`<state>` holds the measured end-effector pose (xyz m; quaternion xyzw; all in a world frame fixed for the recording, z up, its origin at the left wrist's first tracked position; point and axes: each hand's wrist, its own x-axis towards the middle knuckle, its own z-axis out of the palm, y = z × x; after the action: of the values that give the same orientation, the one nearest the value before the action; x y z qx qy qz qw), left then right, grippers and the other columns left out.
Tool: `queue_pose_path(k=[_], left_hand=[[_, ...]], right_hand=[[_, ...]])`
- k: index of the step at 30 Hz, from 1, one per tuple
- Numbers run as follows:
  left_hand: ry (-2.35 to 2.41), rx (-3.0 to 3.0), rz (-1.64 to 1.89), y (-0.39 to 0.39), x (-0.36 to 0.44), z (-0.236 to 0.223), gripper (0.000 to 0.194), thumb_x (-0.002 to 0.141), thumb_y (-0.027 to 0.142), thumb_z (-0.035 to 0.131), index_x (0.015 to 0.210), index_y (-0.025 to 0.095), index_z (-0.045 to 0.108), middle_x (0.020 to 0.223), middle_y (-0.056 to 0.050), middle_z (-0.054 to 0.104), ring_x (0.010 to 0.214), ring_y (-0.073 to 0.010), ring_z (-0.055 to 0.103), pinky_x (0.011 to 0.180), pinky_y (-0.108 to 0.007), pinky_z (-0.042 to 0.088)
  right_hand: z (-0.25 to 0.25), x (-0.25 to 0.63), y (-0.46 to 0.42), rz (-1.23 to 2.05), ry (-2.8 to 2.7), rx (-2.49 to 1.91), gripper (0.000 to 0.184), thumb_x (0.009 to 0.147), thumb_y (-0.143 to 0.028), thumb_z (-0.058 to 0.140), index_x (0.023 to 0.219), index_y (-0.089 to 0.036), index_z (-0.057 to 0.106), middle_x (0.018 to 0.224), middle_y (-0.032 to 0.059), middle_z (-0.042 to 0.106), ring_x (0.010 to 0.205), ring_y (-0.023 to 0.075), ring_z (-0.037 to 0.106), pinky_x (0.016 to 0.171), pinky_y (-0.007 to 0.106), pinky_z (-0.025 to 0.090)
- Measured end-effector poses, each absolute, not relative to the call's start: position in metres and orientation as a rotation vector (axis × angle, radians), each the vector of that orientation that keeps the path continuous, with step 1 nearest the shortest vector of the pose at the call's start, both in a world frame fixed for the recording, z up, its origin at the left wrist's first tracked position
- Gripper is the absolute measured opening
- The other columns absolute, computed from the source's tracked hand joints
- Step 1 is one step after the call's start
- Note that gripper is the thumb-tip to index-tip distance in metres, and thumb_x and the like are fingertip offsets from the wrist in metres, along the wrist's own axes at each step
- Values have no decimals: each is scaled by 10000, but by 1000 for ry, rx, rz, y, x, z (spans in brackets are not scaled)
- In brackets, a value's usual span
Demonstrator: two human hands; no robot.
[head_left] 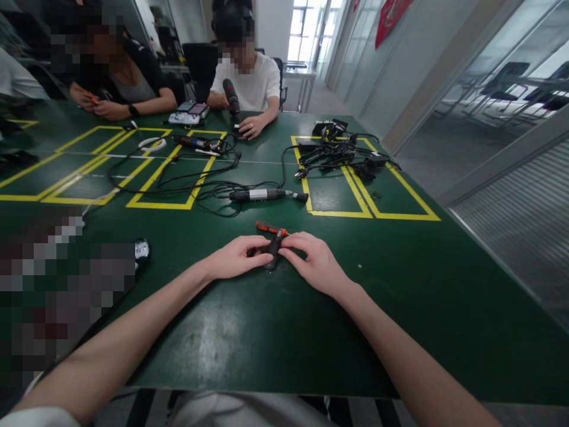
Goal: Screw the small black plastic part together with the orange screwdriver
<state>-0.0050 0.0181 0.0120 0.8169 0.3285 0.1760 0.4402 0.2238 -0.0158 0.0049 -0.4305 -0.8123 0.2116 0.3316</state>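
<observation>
My left hand (243, 256) is closed on the left side of a small black piece (272, 256) that has a greyish, metal-looking end. From the other side my right hand (311, 258) pinches the same piece between thumb and fingers. The piece is low over the green table or resting on it; I cannot tell which. Its exact kind is too small to make out, and my fingers cover part of it. Just beyond it lies an orange and black screwdriver (269, 228), its right end partly behind my right fingers.
A corded electric screwdriver (262, 195) lies ahead, with black cables looping left. Another corded tool (195, 142) lies farther back. Black adapters and cables (333, 151) are heaped at the right. Yellow tape (406, 217) marks the green table (213, 344). Across it, a person (249, 77) holds a cordless drill (231, 96).
</observation>
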Motion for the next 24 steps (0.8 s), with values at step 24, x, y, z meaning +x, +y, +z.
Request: queue_pose_path(k=[24], left_hand=[[1011,2320,400,14,3,6,228,975,369,356,822,224,441,798,-19,573,731,-195,525,721,-317,428]], right_hand=[[-11,192,-25,-14,-2355,-1221,215,954,-89,470,832,-202,606,837,109,676,790,257,603,719,369,484]])
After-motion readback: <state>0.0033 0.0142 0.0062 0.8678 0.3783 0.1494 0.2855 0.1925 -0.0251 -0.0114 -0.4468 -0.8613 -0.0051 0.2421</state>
